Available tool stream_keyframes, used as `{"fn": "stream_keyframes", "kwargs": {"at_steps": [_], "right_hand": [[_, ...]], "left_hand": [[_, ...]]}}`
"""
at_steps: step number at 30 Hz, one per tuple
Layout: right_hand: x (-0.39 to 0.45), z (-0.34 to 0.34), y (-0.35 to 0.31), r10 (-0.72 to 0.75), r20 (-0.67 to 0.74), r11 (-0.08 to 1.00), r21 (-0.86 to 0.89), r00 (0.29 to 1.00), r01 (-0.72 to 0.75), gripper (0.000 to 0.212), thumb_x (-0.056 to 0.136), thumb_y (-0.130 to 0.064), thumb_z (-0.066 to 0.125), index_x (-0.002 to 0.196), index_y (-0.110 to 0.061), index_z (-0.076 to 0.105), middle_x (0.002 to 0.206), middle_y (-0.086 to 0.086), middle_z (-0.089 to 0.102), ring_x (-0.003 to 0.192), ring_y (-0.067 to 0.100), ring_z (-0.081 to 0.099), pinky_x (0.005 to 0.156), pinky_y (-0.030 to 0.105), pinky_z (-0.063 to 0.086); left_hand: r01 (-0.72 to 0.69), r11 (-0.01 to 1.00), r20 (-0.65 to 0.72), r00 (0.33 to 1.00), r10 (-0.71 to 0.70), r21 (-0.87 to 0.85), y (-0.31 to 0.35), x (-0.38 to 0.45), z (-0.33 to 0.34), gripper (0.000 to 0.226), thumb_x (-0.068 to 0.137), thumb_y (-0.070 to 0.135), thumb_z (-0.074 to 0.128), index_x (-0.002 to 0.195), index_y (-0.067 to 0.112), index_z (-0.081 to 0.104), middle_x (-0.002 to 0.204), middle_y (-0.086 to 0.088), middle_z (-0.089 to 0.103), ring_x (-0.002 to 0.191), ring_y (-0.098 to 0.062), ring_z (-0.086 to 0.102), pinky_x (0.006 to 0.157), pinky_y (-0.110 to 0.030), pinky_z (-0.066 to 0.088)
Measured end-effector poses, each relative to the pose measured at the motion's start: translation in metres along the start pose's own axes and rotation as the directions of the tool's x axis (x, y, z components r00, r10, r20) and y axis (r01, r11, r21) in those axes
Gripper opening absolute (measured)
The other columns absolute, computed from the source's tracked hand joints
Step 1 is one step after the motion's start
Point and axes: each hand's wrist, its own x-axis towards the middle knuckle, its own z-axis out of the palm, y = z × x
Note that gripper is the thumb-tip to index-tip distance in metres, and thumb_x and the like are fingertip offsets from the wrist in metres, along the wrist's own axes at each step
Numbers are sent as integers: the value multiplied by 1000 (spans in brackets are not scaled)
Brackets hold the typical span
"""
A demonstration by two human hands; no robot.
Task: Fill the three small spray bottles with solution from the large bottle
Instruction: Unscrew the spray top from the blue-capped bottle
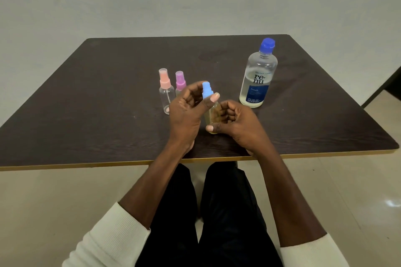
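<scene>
A small clear spray bottle with a blue top (207, 90) is held upright over the dark table (108, 93). My right hand (234, 123) grips its clear body, fingers curled round it. My left hand (188, 108) pinches the blue spray top between thumb and fingers. Left of the hands stand two more small spray bottles: one with a pink top (166, 91) and one with a purple top (180, 81), partly hidden behind my left hand. The large clear bottle (258, 76) with a blue cap and blue label stands upright at the right, cap on.
The table's near edge (86, 165) runs just below my wrists, with my legs beneath it. A pale wall rises behind the table. Tiled floor shows at the right, with a dark piece of furniture (390, 84) at the far right edge.
</scene>
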Motion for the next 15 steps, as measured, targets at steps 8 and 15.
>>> {"fn": "stream_keyframes", "kwargs": {"at_steps": [8, 15], "right_hand": [[-1, 0, -1, -17, -4, 1000, 24, 1000, 18, 45, 65, -3, 87, 103, 1, 62, 95, 14, 70, 84, 18, 66, 81, 29, 56], [0, 1, 1, -23, 13, 1000, -9, 1000, 23, 49, 61, -10, 90, 102, -6, 64, 96, 11, 70, 90, 27, 67, 86, 38, 57]], "left_hand": [[-36, 999, 35, 999, 35, 26, -3, -2, -4, 26, 92, 0, 68, 118, 3, 65, 107, -14, 75, 106, -30, 72, 96, -38, 56], [-118, 993, -166, 980, 114, -14, 2, 1, -2, 30, 82, -8, 75, 110, 1, 67, 94, -1, 76, 89, -12, 73, 80, -22, 57]]}}
